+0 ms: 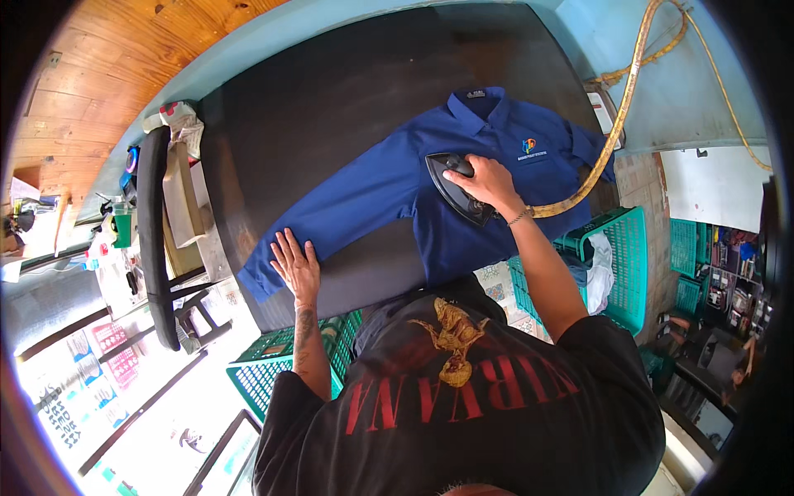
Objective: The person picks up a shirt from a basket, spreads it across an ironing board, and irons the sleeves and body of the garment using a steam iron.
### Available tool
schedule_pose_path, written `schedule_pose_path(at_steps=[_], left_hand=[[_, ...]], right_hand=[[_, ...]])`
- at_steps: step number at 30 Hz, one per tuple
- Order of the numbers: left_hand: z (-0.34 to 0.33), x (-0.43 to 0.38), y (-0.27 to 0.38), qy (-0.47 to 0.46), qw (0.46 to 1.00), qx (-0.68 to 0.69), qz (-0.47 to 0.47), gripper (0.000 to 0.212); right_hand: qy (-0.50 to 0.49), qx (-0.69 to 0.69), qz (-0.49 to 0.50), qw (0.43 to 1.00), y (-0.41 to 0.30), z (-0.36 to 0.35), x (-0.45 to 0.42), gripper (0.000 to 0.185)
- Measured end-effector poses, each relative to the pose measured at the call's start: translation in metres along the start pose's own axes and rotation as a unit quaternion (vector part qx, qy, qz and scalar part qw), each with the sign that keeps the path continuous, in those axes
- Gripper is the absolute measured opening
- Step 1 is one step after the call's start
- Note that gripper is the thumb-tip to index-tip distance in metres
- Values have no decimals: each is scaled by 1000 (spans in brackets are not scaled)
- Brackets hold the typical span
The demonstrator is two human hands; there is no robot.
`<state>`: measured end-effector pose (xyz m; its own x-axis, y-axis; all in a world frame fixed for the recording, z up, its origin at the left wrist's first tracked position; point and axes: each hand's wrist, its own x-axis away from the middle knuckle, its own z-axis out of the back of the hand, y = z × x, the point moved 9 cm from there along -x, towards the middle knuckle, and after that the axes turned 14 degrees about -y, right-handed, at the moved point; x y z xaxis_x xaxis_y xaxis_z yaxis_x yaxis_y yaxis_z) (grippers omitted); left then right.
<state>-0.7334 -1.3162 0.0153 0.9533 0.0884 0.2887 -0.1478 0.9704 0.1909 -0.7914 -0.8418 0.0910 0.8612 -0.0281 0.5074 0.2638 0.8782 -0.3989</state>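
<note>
A dark blue long-sleeved collared shirt (pixel 366 177) lies spread on a black-covered ironing table (pixel 322 87), its collar away from me. My right hand (pixel 487 181) grips the handle of a black iron (pixel 456 192), whose soleplate rests on the shirt's front, near the armpit of the outstretched sleeve. A yellowish hose (pixel 595 173) runs from the iron up to the right. My left hand (pixel 296 263) lies flat on the sleeve close to its cuff, fingers slightly apart. The shirt's other sleeve hangs toward the table's right edge, partly behind the hose.
Green plastic crates stand below the table, one at the right (pixel 626 266) with clothes in it and one at the left (pixel 257 372). A black padded board (pixel 155 235) stands left of the table. Another person (pixel 738 372) is at the far right.
</note>
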Motion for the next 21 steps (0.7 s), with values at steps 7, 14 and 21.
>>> schedule_pose_path(at_steps=[7,14,21], left_hand=[[10,3,-14,-53,998,37,-12,77],[34,19,-82,23,999,17,30,71],[13,43,-157,-25,997,-35,67,65]], right_hand=[[-10,-11,-20,1000,-1,3,-4,67],[-39,-16,47,998,-53,8,-26,65],[-42,82,99,991,-132,-17,-70,64]])
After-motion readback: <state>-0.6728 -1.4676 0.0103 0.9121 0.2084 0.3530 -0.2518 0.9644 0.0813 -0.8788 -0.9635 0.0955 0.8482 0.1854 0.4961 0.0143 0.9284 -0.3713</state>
